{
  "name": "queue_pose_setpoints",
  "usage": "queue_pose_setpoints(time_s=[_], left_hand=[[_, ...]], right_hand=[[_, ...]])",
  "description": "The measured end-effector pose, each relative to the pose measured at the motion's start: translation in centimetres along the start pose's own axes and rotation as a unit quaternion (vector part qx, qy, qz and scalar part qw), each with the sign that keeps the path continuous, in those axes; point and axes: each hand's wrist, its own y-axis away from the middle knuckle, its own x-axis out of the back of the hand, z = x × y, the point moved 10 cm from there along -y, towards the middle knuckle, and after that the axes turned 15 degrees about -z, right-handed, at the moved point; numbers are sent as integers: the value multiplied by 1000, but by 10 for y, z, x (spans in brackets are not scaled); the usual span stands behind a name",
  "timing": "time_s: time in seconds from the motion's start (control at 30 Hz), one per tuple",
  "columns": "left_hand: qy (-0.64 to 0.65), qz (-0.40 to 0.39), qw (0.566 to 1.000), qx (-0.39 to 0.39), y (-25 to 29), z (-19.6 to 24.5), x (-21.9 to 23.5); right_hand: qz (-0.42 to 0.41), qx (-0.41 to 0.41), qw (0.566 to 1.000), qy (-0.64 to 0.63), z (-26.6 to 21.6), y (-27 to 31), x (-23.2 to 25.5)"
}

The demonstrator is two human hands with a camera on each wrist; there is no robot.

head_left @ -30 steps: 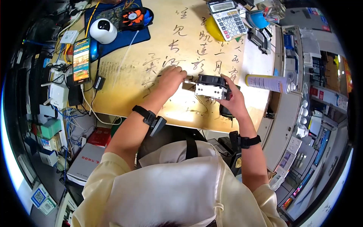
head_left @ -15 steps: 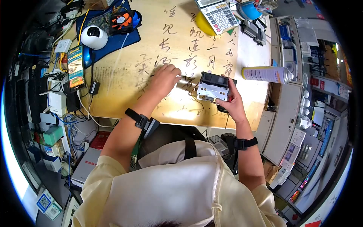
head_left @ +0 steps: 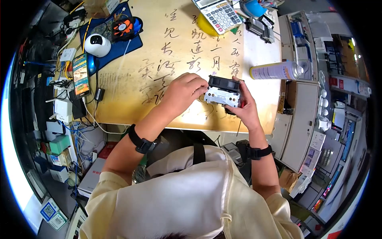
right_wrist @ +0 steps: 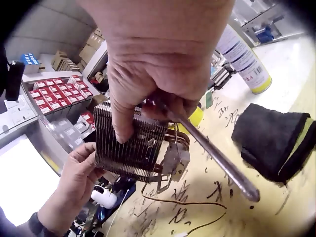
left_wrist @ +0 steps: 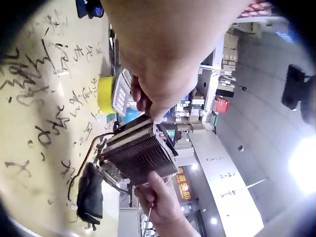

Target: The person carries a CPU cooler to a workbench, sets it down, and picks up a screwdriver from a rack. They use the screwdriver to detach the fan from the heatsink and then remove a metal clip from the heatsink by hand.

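Observation:
A CPU cooler [head_left: 222, 95] with a metal fin stack, a black fan on top and copper heat pipes is up over the table in front of me. My right hand [head_left: 248, 109] grips its right end, thumb lying on the fins [right_wrist: 133, 148] in the right wrist view. That same hand also holds a screwdriver [right_wrist: 217, 158], its metal shaft sticking out of the palm and a bit of red showing at the fingers. My left hand [head_left: 185, 93] pinches the cooler's left edge with thumb and fingertips. A thin cable [right_wrist: 197, 203] trails from the cooler onto the table.
A black cloth-like bundle [right_wrist: 269, 143] lies under the cooler. To the right lies a spray can [head_left: 274, 71]. Farther back are a calculator [head_left: 218, 15] and a yellow round thing [left_wrist: 105, 94]. At left stand a white camera [head_left: 97, 45], a phone [head_left: 80, 75] and cables.
My left hand was apart from the cooler, at its left, and has moved right to its edge. The right hand keeps its hold on the cooler, which has tilted slightly. The view has shifted.

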Motion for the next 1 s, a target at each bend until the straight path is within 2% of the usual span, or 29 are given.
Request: queue_pose_setpoints(time_s=[0.23, 0.43, 0.53, 0.63, 0.73, 0.83, 1.0], left_hand=[[-64, -9, 998, -20, -15, 35, -2], [-181, 15, 980, -76, -26, 67, -18], [-234, -16, 969, -81, -32, 74, -30], [-232, -10, 970, -78, -33, 72, -33], [-194, -11, 980, -41, -34, 61, -38], [-112, -39, 993, 29, -33, 46, -44], [25, -69, 994, 78, -29, 33, -46]], right_hand=[[27, -2, 1000, 10, -16, 18, 16], [71, 7, 997, 42, -32, 37, 32], [95, 19, 993, 68, -33, 45, 40], [98, 16, 992, 83, -34, 47, 41], [103, 18, 990, 90, -32, 48, 40], [97, 12, 993, 64, -35, 51, 37], [72, -19, 997, 28, -33, 52, 35]])
